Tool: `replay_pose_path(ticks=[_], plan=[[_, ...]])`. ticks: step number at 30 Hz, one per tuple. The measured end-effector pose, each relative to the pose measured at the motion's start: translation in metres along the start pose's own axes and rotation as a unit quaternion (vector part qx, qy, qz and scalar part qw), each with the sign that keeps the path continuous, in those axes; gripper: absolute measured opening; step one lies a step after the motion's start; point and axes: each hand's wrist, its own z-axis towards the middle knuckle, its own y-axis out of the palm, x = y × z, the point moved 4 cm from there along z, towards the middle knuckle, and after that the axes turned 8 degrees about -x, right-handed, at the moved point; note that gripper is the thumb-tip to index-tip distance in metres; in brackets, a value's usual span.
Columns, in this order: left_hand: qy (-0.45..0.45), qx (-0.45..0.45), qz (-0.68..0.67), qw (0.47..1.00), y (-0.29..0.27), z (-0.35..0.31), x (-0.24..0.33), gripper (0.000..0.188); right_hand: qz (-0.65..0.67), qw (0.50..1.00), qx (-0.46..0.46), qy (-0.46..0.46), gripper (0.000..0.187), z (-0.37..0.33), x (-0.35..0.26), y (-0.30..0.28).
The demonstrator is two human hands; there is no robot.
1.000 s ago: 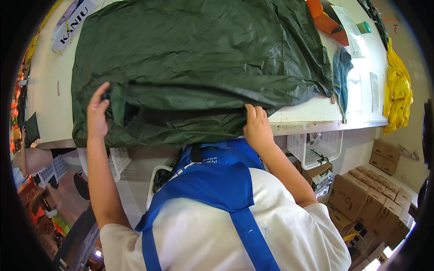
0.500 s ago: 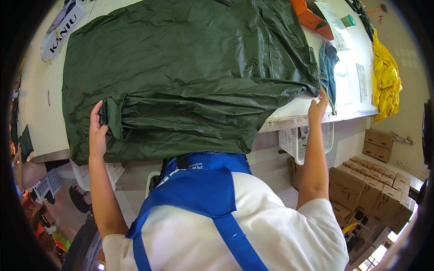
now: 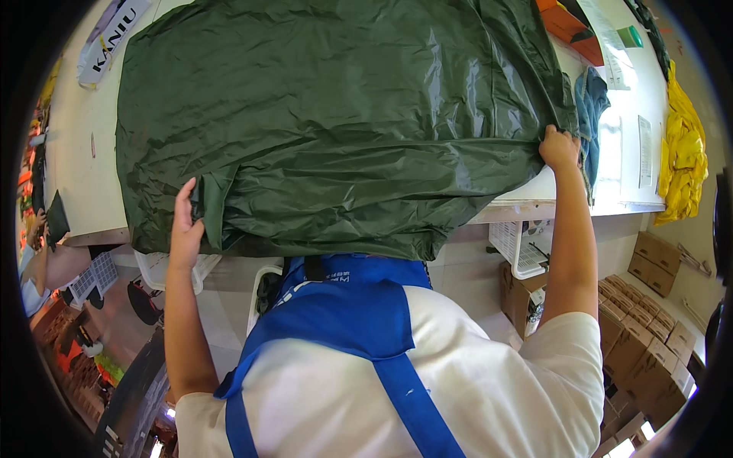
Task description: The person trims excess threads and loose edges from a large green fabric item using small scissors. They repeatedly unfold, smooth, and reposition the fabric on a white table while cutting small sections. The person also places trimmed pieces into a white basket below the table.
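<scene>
A dark green, shiny waterproof garment point(image 3: 328, 99) lies spread over the table, its near edge hanging toward my body. Along its near side runs a sleeve-like folded strip with a cuff point(image 3: 215, 206) at the left end. My left hand point(image 3: 185, 233) is beside that cuff, fingers stretched and thumb apart, the fingertips against the cuff's dark opening. At the far right, my right hand point(image 3: 561, 148) has its fingers closed on the garment's edge. Creases run across the cloth between both hands.
The white table point(image 3: 88, 175) shows at the left. Right of the garment lie blue denim cloth point(image 3: 589, 107), an orange box point(image 3: 571, 32) and a green roll point(image 3: 631, 37). Yellow cloth point(image 3: 682, 153) hangs at the table's right end. White baskets point(image 3: 521, 248) sit below; cardboard boxes point(image 3: 641, 343) stand right.
My right hand has closed on the garment's right edge and moved slightly farther from me. The near strip lies flatter. My left hand stays by the cuff, and the whole view has shifted a little.
</scene>
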Motion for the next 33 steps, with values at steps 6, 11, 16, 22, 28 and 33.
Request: replay_pose_path(ticks=[6, 11, 16, 22, 28, 33], plan=[[-0.084, 0.063, -0.031, 0.994, -0.003, 0.008, -0.003, 0.065, 0.312, 0.870, 0.280, -0.258, 0.033, -0.145, -0.114, -0.040], [-0.068, 0.220, 0.448, 0.864, -0.053, 0.030, -0.048, 0.060, 0.355, 0.910, 0.207, -0.060, 0.059, -0.103, -0.134, -0.060], [-0.278, 0.137, 0.478, 0.822, -0.044, 0.057, -0.084, 0.083, 0.226, 0.964, 0.139, -0.013, 0.066, -0.050, -0.168, -0.026], [-0.251, 0.168, 0.456, 0.837, -0.062, 0.149, -0.053, 0.085, 0.261, 0.957, 0.129, -0.017, 0.069, 0.036, -0.177, -0.074], [-0.111, 0.191, 0.222, 0.950, -0.043, 0.131, -0.021, 0.067, 0.376, 0.823, 0.355, -0.236, 0.042, -0.091, -0.189, -0.092], [-0.145, 0.078, -0.074, 0.984, -0.022, 0.129, -0.015, 0.060, 0.350, 0.890, 0.221, -0.191, 0.050, -0.151, -0.203, -0.056]])
